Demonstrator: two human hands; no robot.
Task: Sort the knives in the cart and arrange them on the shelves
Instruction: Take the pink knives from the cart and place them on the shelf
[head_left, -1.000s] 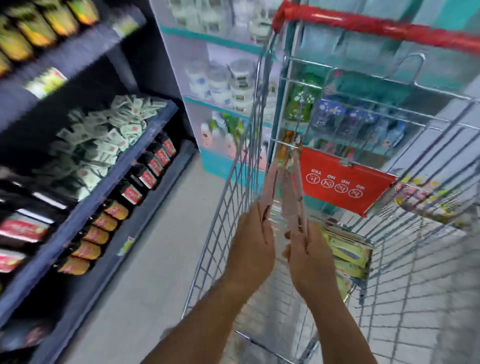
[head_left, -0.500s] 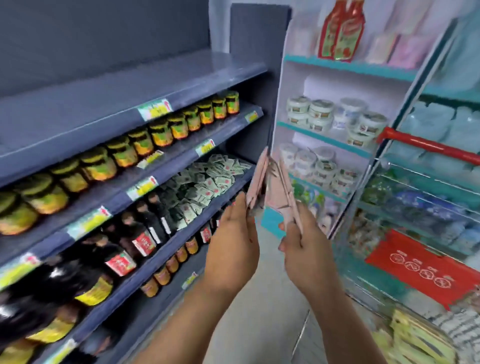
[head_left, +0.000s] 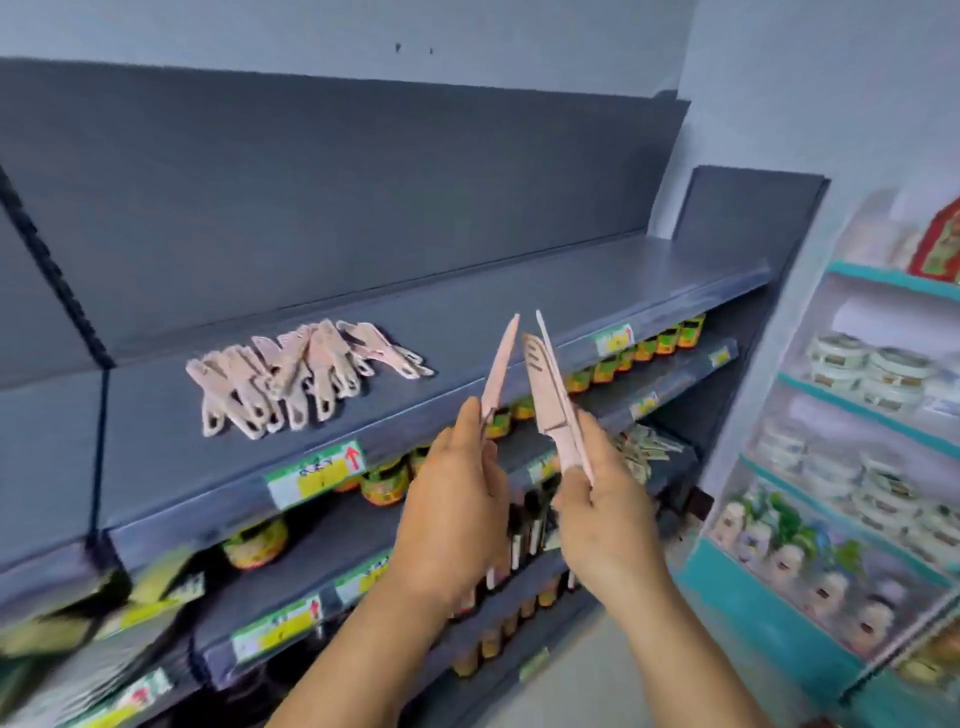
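Step in hand: we judge this to be the carry to the top shelf (head_left: 467, 312), knives raised and not yet set down.
Left hand (head_left: 457, 499): fingers curled round the handle of one pink knife (head_left: 501, 364), blade pointing up and slightly right.
Right hand (head_left: 597, 509): pinches the handles of a small bundle of knives (head_left: 553, 400) — we count at least two blades, the exact number we cannot tell.
Placed stock: a fanned pile of pink knives (head_left: 301, 374) lies on the top shelf, left of both hands, handles toward the shelf edge.
Free space: bare shelf surface to the right of the pile, just beyond the raised blades.
Method: we lower each knife flat, handle toward the front edge, matching the direction of the pile.
Order: we set the single knife first, then release the bundle one piece at a time.
Risk: the two sets of blades stand close together — we keep the tips apart and away from the opposite fingers.
Below: jars (head_left: 384, 483) line the next shelf down; a dropped knife could land among them.
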